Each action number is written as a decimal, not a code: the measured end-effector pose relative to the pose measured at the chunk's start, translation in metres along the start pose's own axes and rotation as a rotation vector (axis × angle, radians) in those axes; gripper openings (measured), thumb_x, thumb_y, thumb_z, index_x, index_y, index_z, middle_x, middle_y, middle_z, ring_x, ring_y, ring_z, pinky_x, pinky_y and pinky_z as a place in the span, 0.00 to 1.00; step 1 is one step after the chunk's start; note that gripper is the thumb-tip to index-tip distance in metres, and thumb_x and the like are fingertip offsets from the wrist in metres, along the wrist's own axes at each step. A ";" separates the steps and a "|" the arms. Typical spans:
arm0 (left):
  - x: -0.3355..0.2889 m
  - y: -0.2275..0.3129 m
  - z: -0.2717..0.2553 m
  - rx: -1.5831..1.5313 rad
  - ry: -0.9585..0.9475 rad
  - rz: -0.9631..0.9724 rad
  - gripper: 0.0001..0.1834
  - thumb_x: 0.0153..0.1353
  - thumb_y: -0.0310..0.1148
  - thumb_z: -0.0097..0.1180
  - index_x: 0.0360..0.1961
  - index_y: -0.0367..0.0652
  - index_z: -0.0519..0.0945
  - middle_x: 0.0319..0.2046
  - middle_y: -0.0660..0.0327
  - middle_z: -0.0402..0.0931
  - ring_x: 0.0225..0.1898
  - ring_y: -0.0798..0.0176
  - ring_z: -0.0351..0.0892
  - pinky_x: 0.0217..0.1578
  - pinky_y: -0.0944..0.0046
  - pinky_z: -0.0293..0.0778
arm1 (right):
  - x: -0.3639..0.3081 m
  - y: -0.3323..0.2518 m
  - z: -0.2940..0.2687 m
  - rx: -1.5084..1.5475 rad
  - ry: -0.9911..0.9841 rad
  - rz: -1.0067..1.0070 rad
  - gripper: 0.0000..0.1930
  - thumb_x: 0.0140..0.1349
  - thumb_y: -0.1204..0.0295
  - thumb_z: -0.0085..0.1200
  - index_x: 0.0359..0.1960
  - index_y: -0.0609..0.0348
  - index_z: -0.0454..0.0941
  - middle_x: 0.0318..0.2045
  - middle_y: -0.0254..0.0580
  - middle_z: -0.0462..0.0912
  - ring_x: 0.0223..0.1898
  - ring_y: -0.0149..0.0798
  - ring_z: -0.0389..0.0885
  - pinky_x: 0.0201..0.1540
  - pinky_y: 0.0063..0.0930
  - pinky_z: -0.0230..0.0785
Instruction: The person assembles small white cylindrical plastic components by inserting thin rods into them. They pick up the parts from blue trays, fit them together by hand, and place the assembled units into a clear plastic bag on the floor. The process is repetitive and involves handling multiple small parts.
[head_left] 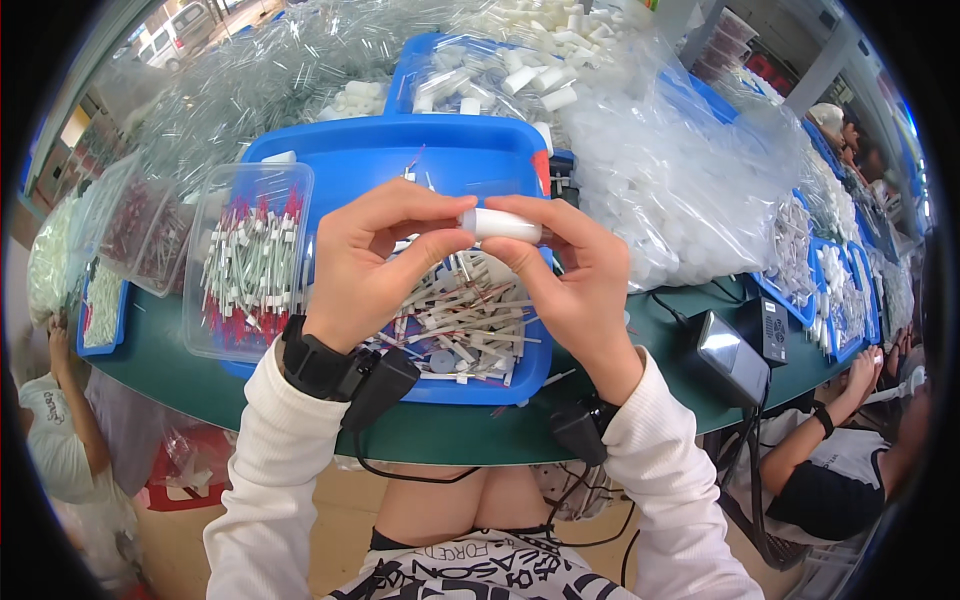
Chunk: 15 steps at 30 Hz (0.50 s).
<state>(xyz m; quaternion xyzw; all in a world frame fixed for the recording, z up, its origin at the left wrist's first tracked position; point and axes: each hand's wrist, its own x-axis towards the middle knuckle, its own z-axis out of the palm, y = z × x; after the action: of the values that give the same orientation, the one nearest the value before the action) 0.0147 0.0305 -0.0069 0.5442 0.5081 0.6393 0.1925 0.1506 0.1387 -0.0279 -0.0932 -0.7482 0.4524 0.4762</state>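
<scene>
Both hands meet above a blue tray, with a short white plastic cylinder level between them. My left hand pinches its left end, where a paler end piece shows between thumb and fingertips. My right hand grips the body of the cylinder between thumb and fingers. Beneath the hands, the near part of the tray holds a heap of thin wired sticks in white and grey with some red ends. A small grey disc lies among them.
A clear box of red-ended wired pieces stands left. Clear bags of tubes and white parts crowd the back. A black power adapter with cables sits right on the green table. Other people work on both sides.
</scene>
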 end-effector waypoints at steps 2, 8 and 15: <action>-0.002 -0.003 0.003 -0.011 0.022 0.011 0.12 0.48 0.16 0.56 0.36 0.34 0.79 0.35 0.56 0.75 0.36 0.66 0.75 0.40 0.69 0.73 | 0.001 0.001 -0.001 -0.014 -0.016 -0.013 0.12 0.45 0.74 0.62 0.35 0.60 0.79 0.26 0.40 0.80 0.26 0.33 0.77 0.29 0.21 0.69; -0.003 -0.004 0.007 -0.012 0.074 -0.023 0.13 0.47 0.15 0.56 0.36 0.36 0.79 0.35 0.56 0.76 0.37 0.65 0.75 0.40 0.68 0.73 | 0.007 -0.009 -0.001 -0.255 0.000 -0.216 0.14 0.44 0.75 0.61 0.36 0.59 0.79 0.27 0.41 0.79 0.27 0.37 0.78 0.32 0.23 0.69; 0.000 -0.004 0.009 -0.096 0.094 0.052 0.14 0.45 0.15 0.58 0.35 0.36 0.79 0.37 0.55 0.75 0.38 0.63 0.76 0.42 0.68 0.72 | 0.003 -0.011 -0.004 0.146 -0.074 0.171 0.13 0.52 0.75 0.57 0.40 0.64 0.75 0.32 0.43 0.79 0.35 0.33 0.79 0.37 0.22 0.71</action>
<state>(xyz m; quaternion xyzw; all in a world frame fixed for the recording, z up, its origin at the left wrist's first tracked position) 0.0211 0.0359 -0.0116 0.5167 0.4712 0.6925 0.1773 0.1553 0.1368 -0.0169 -0.1052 -0.7197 0.5478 0.4135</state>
